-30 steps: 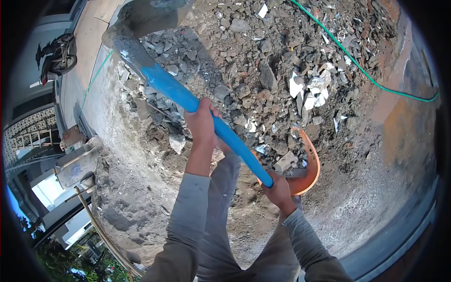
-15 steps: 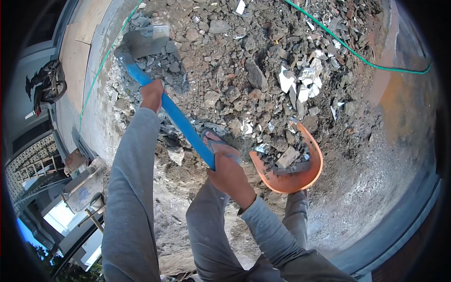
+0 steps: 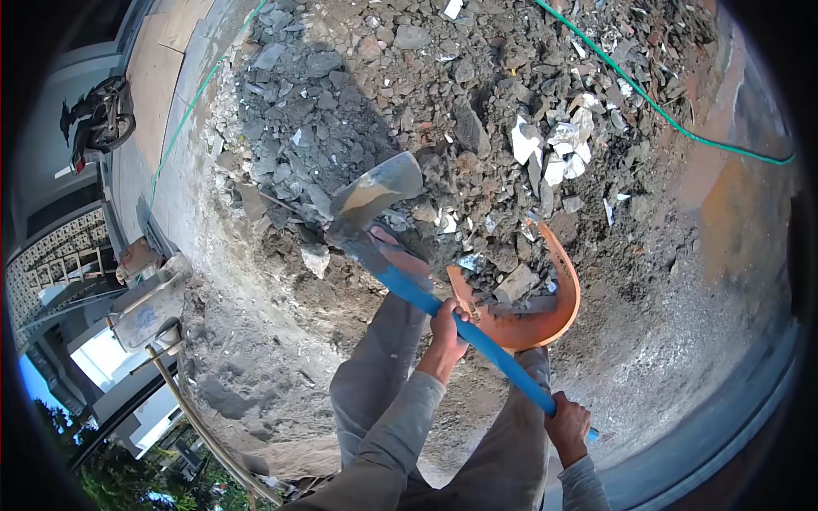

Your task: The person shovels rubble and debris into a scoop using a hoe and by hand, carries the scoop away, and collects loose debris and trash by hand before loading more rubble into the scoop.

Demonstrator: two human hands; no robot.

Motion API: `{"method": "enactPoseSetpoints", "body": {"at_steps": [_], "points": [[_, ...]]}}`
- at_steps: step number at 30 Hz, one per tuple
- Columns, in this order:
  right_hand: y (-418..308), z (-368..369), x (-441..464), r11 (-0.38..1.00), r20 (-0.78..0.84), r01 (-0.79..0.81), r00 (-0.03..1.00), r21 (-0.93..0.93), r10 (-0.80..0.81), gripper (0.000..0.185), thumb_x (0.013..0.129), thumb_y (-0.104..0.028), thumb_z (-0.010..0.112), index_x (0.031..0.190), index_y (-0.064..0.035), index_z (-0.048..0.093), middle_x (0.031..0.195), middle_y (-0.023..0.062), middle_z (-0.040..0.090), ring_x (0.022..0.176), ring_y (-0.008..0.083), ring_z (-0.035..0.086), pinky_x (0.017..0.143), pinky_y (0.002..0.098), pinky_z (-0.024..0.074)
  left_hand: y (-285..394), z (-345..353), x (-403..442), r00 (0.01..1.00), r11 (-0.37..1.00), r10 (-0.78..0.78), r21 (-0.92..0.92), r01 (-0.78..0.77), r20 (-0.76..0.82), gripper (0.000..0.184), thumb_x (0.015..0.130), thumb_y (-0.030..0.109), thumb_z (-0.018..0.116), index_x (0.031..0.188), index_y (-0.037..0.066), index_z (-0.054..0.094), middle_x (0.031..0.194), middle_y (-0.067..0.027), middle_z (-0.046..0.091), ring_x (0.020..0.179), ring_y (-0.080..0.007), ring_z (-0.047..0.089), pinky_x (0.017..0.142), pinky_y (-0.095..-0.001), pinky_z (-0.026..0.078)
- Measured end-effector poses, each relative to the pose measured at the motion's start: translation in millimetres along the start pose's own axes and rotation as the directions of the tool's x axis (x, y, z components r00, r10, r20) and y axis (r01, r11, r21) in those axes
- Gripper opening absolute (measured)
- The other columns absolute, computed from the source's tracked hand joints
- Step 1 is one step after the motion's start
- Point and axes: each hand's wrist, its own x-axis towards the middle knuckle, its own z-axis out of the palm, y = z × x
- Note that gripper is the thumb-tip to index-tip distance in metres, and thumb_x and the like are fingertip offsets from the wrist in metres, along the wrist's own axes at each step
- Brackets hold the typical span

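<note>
A hoe with a blue handle [image 3: 503,362] and a wide grey metal blade [image 3: 379,187] slants across the middle. My left hand [image 3: 447,328] is wrapped round the handle just left of the orange scoop-shaped container. Near the handle's lower right end, my right hand [image 3: 568,423] grips it too. The blade hangs over the rubble [image 3: 328,119] beside my sandalled foot [image 3: 399,253], partly hiding it. The orange container [image 3: 558,322] lies by my legs, its open side toward the heap, with broken stone chunks [image 3: 517,284] inside.
White broken pieces [image 3: 558,153] lie on the heap. A green hose [image 3: 635,89] crosses the upper right, and a green line [image 3: 183,128] runs at the left. A wheelbarrow [image 3: 146,315] and a motorcycle [image 3: 100,122] stand at the left.
The hoe blade has moved from the upper left down and right, close to my foot. Both hands have shifted down and right with the handle, the right one further out.
</note>
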Motion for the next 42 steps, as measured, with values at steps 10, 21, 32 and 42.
{"method": "enactPoseSetpoints", "body": {"at_steps": [10,21,32,42], "points": [[-183.3,-17.1,116.3,0.856,-0.207,0.447,0.892,0.261,-0.403,0.028,0.069,-0.019,0.071,0.096,-0.0196,0.063,0.069,0.0095,0.065,0.067,0.0337,0.066,0.061,0.0469,0.0509,241.2,65.9,-93.9,0.775,0.775,0.629,0.033,-0.632,0.068,0.015,0.086,0.009,0.059,0.079,0.008,0.045,0.072,-0.0009,0.042,0.062,-0.0124,0.044,0.059,-0.0313,0.045],[-341.1,-53.0,168.6,0.627,-0.174,0.382,0.913,0.678,-0.368,0.03,0.077,-0.016,0.064,0.101,0.0014,0.058,0.079,0.0236,0.064,0.076,0.0419,0.064,0.07,0.0452,0.0488,390.4,175.9,151.6,0.597,0.251,0.794,0.836,-0.488,0.11,0.031,0.08,0.014,0.065,0.094,-0.011,0.053,0.077,-0.0192,0.061,0.058,-0.0269,0.06,0.05,-0.0427,0.047],[-145.6,-55.8,20.7,0.886,0.029,0.181,0.977,0.427,-0.213,0.027,0.075,-0.023,0.069,0.091,-0.0033,0.06,0.077,0.024,0.064,0.075,0.041,0.064,0.069,0.0479,0.0507,152.2,105.4,22.3,0.796,0.64,0.585,0.691,-0.336,-0.155,0.024,0.084,0.014,0.061,0.091,-0.008,0.052,0.074,-0.0169,0.061,0.051,-0.0236,0.057,0.046,-0.039,0.045],[48.0,8.8,-93.6,0.98,0.15,-0.158,0.979,0.124,0.139,0.025,0.073,-0.026,0.069,0.092,-0.011,0.063,0.069,0.0179,0.066,0.067,0.0404,0.065,0.065,0.0511,0.0523,-91.7,17.0,-43.6,0.985,0.969,-0.012,0.241,0.053,-0.169,0.016,0.082,0.006,0.06,0.073,0.009,0.047,0.062,-0.0013,0.047,0.051,-0.0145,0.048,0.049,-0.0324,0.043]]}}
